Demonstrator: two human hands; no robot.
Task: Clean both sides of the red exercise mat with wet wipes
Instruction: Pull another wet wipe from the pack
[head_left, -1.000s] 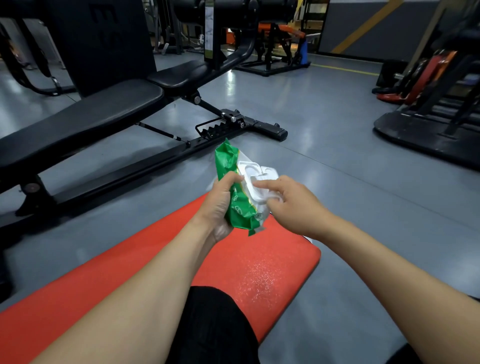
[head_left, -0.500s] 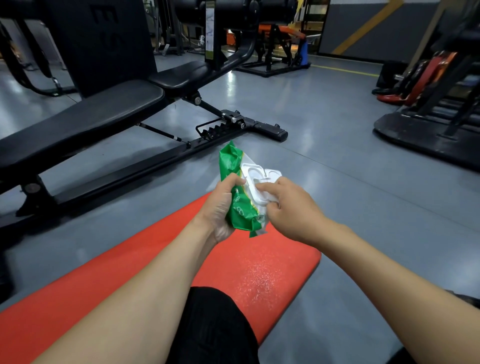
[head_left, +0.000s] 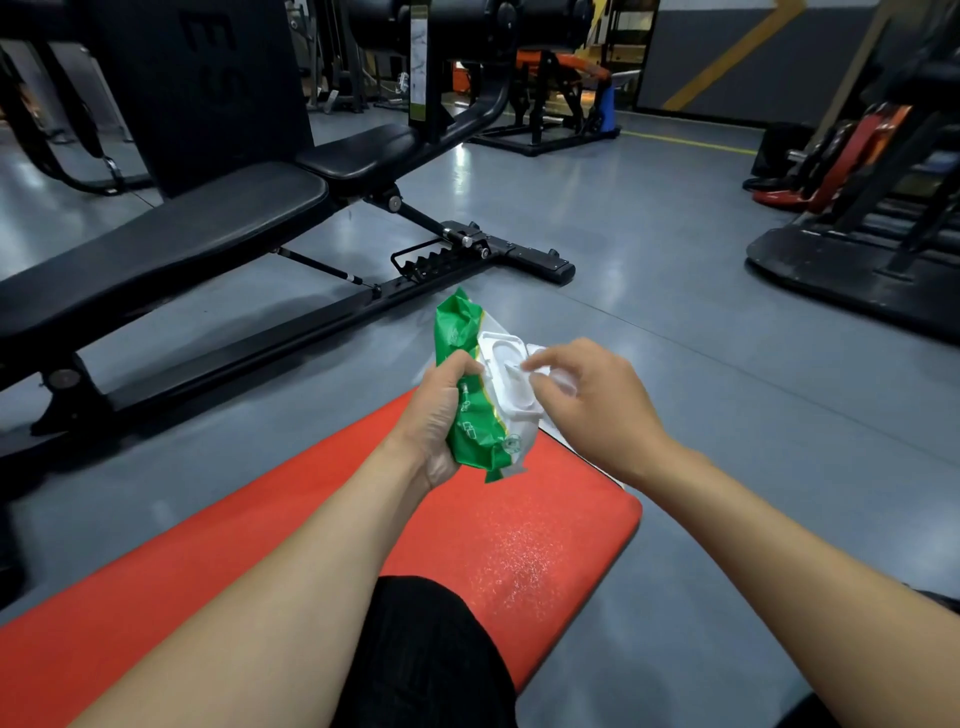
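A smooth grey gym floor (head_left: 675, 322) fills the view and carries everything else. On its left stands a long black padded weight bench (head_left: 171, 244) on a black steel frame, its adjusting rack reaching toward the middle of the floor. Dark exercise machines (head_left: 872, 218) line the right edge, and an orange and black machine (head_left: 561, 88) stands far back near a grey wall with a yellow stripe.

The flat red foam exercise mat (head_left: 519, 545) lies on the floor in the foreground, running from the lower left corner up to a rounded end just below the hands. A patch of pale glistening specks shows on its surface near that end. A knee in black fabric (head_left: 426, 654) rests over the mat at the bottom centre.

Above the mat's far end, held clear of it, is a soft green and white plastic pack of wet wipes (head_left: 475, 410), standing roughly upright. The left hand (head_left: 441, 415) grips its green side, fingers curled round the pack and the thumb across the front. The pack's white hard plastic flip lid (head_left: 506, 374) faces the right hand (head_left: 587, 400), whose thumb and forefinger are bent together at the lid's opening; whether they pinch a wipe or only the lid's edge cannot be told, since the fingertips are blurred.
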